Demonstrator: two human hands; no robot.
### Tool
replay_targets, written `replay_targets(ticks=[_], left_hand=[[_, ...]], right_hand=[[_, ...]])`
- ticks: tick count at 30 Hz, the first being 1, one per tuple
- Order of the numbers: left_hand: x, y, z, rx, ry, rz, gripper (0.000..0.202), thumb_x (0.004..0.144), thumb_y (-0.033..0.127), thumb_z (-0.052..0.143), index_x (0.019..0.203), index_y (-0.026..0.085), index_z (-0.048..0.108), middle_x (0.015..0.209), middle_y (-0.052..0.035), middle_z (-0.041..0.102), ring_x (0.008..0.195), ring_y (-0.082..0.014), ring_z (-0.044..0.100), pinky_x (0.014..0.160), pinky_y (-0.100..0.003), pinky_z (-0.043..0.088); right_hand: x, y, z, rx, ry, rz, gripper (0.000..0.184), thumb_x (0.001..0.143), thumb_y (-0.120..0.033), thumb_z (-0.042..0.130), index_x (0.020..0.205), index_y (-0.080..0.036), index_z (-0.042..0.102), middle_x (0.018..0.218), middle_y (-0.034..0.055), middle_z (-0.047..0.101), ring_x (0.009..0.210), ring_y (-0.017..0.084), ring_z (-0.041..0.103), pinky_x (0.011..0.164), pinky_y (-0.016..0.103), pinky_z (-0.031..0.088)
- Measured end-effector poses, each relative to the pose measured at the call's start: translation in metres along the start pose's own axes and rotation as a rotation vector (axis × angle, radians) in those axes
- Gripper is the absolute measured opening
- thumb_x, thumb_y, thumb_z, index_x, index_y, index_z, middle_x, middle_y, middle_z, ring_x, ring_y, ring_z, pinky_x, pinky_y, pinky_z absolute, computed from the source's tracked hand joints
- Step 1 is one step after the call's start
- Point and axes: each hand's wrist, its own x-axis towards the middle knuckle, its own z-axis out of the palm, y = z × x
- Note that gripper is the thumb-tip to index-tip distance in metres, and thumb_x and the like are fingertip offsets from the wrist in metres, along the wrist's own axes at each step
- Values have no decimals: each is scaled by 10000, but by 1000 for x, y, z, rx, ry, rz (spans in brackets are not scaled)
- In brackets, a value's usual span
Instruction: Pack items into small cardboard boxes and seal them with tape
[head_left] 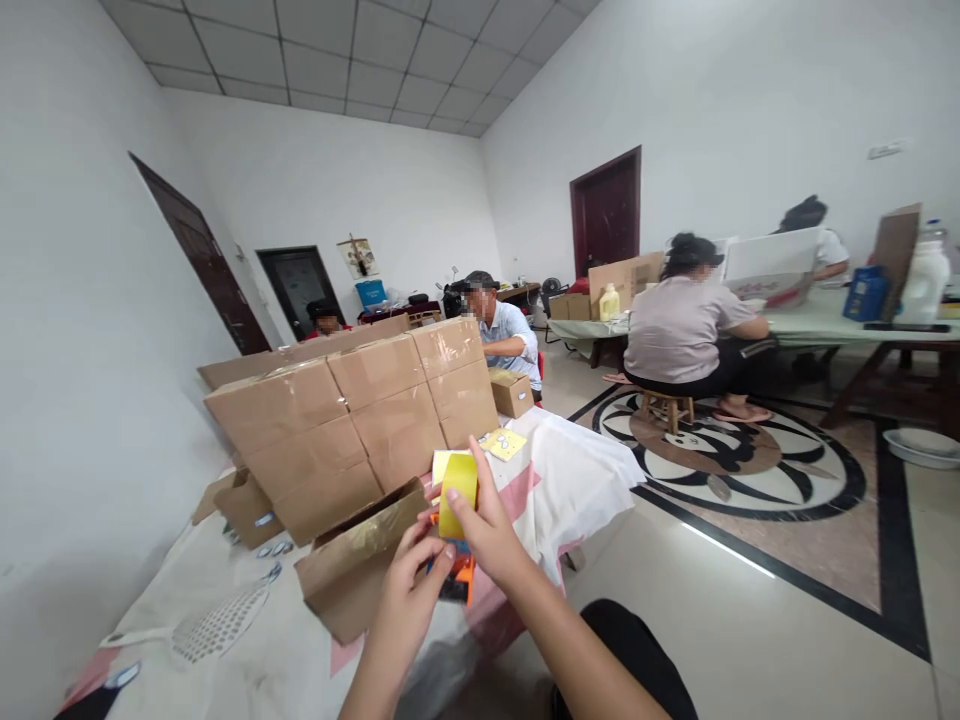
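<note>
Tape (465, 482), a yellow roll, sits gripped in the right hand (491, 525); the left hand (415, 577) curls by the orange dispenser (468, 574), its hold unclear; a cardboard box (356, 585) lies beside.

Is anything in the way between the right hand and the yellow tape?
Nothing that I can see: the right hand holds the tape, thumb on its yellow face. The left hand is lower left, not between them.

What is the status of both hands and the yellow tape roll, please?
Right hand holding yellow tape roll. Left hand close by, grip unclear. Brown carton beside left hand, not covering the roll.
</note>
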Motion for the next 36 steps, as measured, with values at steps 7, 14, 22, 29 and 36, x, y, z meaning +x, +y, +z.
replay_targets(ticks=[7,14,22,29,36], left_hand=[[-12,-43,1,-150,63,-125,525,713,692,698,830,186,778,1152,-129,637,1164,-330,613,1001,-382,516],[-8,-105,-2,-125,-25,-220,643,615,702,759,985,177,785,1215,-152,645,1266,-351,567,1101,-410,451],[-8,-83,-4,-81,-109,-87,530,703,700,705,820,193,805,1133,-154,688,1153,-351,632,1004,-402,526],[-20,-59,-7,61,-71,-58,553,755,732,621,777,197,762,1009,-118,696,1025,-295,647,886,-323,541],[-29,-55,-6,-92,-190,-247,663,740,804,577,703,144,632,597,2,554,387,-67,390,411,-210,273]], right_hand=[[-4,27,-18,-285,-169,71,1061,863,-300,660,1597,-293,-106,1238,114,620,945,228,670,830,396,548],[-10,43,-28,-639,-332,59,993,856,-301,648,1612,-322,4,1180,103,663,1064,293,626,921,400,472],[-4,49,-25,-857,-349,-29,886,901,-347,569,1618,-269,55,1042,79,670,906,255,609,843,349,466],[-4,55,-33,-842,-267,-59,837,915,-349,571,1615,-276,118,1109,81,663,1002,257,597,915,369,468],[-6,71,-26,-353,-111,-7,823,909,-255,556,1607,-283,120,1140,81,668,936,208,677,855,367,542]])
